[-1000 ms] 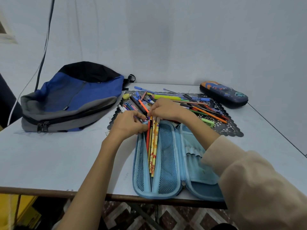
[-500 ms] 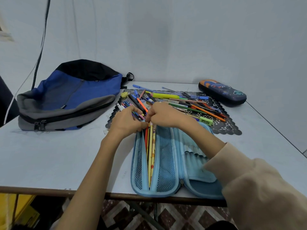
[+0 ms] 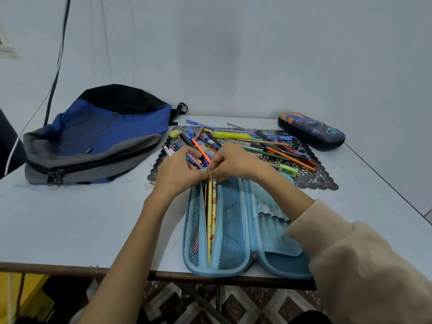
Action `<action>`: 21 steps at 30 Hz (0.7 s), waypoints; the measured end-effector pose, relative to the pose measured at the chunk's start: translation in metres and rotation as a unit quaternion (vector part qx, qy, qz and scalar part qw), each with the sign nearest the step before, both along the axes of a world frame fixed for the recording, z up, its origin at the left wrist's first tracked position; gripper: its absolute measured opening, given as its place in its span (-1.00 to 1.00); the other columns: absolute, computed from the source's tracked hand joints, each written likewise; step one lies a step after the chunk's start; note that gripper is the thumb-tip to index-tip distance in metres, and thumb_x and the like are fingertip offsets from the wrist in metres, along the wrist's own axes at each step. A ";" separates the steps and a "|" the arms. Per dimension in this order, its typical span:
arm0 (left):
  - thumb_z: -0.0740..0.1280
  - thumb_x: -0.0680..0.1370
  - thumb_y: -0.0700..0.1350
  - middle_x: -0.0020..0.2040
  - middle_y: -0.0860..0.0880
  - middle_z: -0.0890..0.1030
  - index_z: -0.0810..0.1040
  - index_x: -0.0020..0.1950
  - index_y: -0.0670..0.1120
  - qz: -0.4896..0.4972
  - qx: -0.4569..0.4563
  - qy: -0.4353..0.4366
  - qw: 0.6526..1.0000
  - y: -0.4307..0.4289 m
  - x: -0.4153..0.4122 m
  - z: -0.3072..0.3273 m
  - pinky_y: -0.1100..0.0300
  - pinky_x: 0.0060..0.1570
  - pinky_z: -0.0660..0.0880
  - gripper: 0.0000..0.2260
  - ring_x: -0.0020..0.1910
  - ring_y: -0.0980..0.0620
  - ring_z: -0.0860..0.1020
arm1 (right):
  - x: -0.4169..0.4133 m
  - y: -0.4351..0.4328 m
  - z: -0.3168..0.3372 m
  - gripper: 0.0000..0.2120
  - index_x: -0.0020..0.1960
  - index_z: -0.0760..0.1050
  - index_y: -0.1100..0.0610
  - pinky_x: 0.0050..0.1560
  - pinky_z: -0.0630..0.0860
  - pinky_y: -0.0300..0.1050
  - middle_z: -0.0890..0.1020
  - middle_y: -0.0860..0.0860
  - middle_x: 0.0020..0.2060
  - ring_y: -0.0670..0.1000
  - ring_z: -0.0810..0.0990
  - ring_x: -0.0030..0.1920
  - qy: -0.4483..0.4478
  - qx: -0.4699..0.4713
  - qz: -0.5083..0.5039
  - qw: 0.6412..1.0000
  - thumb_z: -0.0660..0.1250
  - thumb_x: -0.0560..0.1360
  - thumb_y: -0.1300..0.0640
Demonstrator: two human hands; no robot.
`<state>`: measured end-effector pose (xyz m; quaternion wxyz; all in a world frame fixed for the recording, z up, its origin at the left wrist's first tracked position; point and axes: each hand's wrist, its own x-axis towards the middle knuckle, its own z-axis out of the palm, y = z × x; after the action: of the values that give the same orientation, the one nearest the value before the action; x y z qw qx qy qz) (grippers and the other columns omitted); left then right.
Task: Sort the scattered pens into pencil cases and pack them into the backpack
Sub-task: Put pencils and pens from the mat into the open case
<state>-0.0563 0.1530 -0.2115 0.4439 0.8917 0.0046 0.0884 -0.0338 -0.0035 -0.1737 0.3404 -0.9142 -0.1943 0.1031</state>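
Note:
An open light-blue pencil case lies at the table's near edge, its mesh pockets facing up. Several yellow and orange pencils lie inside its left slot. My left hand and my right hand meet at the case's far end, fingers pinched on the pencils' top ends. Behind the hands, several scattered pens lie on a black lace mat. A blue, grey and black backpack lies zipped at the left. A dark patterned pencil case sits shut at the far right.
A green eraser lies on the mat beside my right wrist. A black cable hangs down the wall behind the backpack. The white table ends at a brown front edge, with tiled floor below.
The pencils have slid deeper into the case's left slot. Both hands moved slightly toward me and closed together over the pencil tops.

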 end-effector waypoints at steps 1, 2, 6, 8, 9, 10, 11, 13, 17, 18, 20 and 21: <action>0.53 0.29 -0.08 -0.35 -0.02 0.66 0.51 0.03 0.09 0.000 -0.003 -0.003 1.000 -0.001 -0.001 0.000 -0.10 -0.09 0.61 -0.63 -0.25 -0.03 0.65 | 0.000 0.001 0.000 -0.92 -0.09 0.64 0.27 -0.18 0.65 -0.20 0.67 0.08 -0.31 -0.03 0.66 -0.32 0.001 -0.001 -0.006 1.000 0.47 0.42 0.32; 0.52 0.29 -0.09 -0.35 -0.01 0.66 0.51 0.03 0.09 -0.001 -0.007 -0.005 1.000 -0.001 -0.001 0.000 -0.11 -0.10 0.61 -0.63 -0.25 -0.03 0.65 | 0.000 0.002 -0.002 -0.92 -0.13 0.62 0.24 -0.19 0.65 -0.20 0.68 0.12 -0.27 -0.01 0.67 -0.30 -0.001 0.002 -0.014 1.000 0.49 0.40 0.31; 0.49 0.21 -0.05 -0.35 0.00 0.67 0.51 -0.01 0.11 -0.001 -0.028 0.001 1.000 -0.001 -0.002 -0.001 -0.15 -0.09 0.61 -0.62 -0.24 -0.03 0.66 | 0.000 0.001 -0.009 -0.82 -0.27 0.54 0.14 -0.11 0.65 -0.10 0.69 0.13 -0.24 0.06 0.70 -0.21 -0.041 0.015 -0.053 0.998 0.54 0.36 0.28; 0.48 0.21 -0.06 -0.35 0.01 0.67 0.51 0.00 0.09 -0.010 -0.041 0.014 0.999 0.000 -0.002 -0.001 -0.16 -0.06 0.60 -0.62 -0.25 -0.02 0.66 | 0.000 -0.004 -0.011 -0.84 -0.24 0.55 0.18 -0.08 0.65 -0.08 0.67 0.11 -0.27 0.05 0.69 -0.23 -0.010 0.058 -0.054 0.997 0.53 0.36 0.31; 0.47 0.22 -0.07 -0.36 0.00 0.67 0.51 0.00 0.08 -0.016 -0.044 0.020 0.999 0.000 -0.002 0.000 -0.16 -0.04 0.60 -0.62 -0.26 -0.01 0.66 | 0.001 -0.007 -0.012 -0.86 -0.21 0.55 0.22 -0.11 0.66 -0.09 0.66 0.12 -0.29 0.05 0.68 -0.26 0.024 0.096 -0.053 0.994 0.51 0.37 0.35; 0.46 0.22 -0.07 -0.36 -0.01 0.68 0.51 0.01 0.07 -0.022 -0.045 0.024 0.998 0.001 -0.002 0.000 -0.16 -0.03 0.60 -0.62 -0.26 -0.02 0.66 | 0.002 -0.010 -0.013 -0.87 -0.19 0.55 0.26 -0.14 0.66 -0.11 0.65 0.13 -0.31 0.04 0.67 -0.29 0.059 0.130 -0.054 0.988 0.47 0.39 0.40; 0.45 0.23 -0.07 -0.35 -0.02 0.68 0.51 0.01 0.07 -0.026 -0.046 0.027 0.998 0.001 -0.002 0.001 -0.16 -0.02 0.60 -0.63 -0.26 -0.02 0.66 | 0.003 -0.012 -0.013 -0.88 -0.17 0.54 0.28 -0.17 0.66 -0.14 0.64 0.13 -0.32 0.03 0.66 -0.31 0.083 0.149 -0.055 0.984 0.43 0.41 0.44; 0.46 0.24 -0.07 -0.34 -0.03 0.68 0.52 0.01 0.07 -0.030 -0.048 0.031 0.998 0.002 -0.002 0.001 -0.16 -0.01 0.59 -0.64 -0.26 -0.02 0.66 | 0.006 -0.015 -0.015 -0.88 -0.15 0.55 0.29 -0.22 0.66 -0.17 0.64 0.13 -0.33 0.01 0.65 -0.32 0.090 0.144 -0.050 0.984 0.41 0.42 0.47; 0.45 0.20 -0.02 -0.34 -0.01 0.68 0.53 0.01 0.07 -0.031 -0.041 0.036 0.998 0.001 -0.001 0.001 -0.15 0.01 0.59 -0.61 -0.25 0.01 0.63 | 0.004 -0.010 -0.022 -0.89 -0.16 0.56 0.23 -0.43 0.56 -0.25 0.66 0.14 -0.29 -0.03 0.63 -0.37 0.019 0.086 -0.039 0.995 0.46 0.41 0.38; 0.45 0.18 0.00 -0.34 -0.01 0.68 0.53 0.01 0.07 -0.033 -0.038 0.039 0.998 0.001 -0.001 0.001 -0.15 0.00 0.59 -0.59 -0.27 0.02 0.63 | 0.004 -0.007 -0.024 -0.89 -0.16 0.56 0.21 -0.47 0.54 -0.25 0.66 0.12 -0.30 -0.04 0.61 -0.38 -0.010 0.066 -0.038 0.997 0.47 0.41 0.35; 0.46 0.15 0.03 -0.33 -0.01 0.67 0.54 0.02 0.07 -0.040 -0.030 0.044 0.998 0.001 0.000 0.002 -0.15 -0.01 0.59 -0.55 -0.27 0.01 0.62 | 0.004 -0.006 -0.025 -0.89 -0.15 0.56 0.19 -0.47 0.53 -0.22 0.63 0.06 -0.33 -0.04 0.59 -0.38 -0.049 0.029 -0.034 0.998 0.48 0.41 0.29; 0.47 0.14 0.04 -0.32 -0.02 0.67 0.54 0.02 0.07 -0.043 -0.020 0.046 0.998 0.001 0.000 0.002 -0.14 -0.02 0.59 -0.54 -0.25 -0.01 0.63 | 0.004 -0.006 -0.024 -0.89 -0.14 0.56 0.19 -0.44 0.55 -0.20 0.63 0.05 -0.34 -0.01 0.60 -0.36 -0.050 0.018 -0.031 0.998 0.48 0.42 0.28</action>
<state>-0.0561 0.1543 -0.2093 0.4646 0.8850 -0.0113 0.0283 -0.0294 -0.0098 -0.1972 0.3493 -0.9177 -0.1845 0.0430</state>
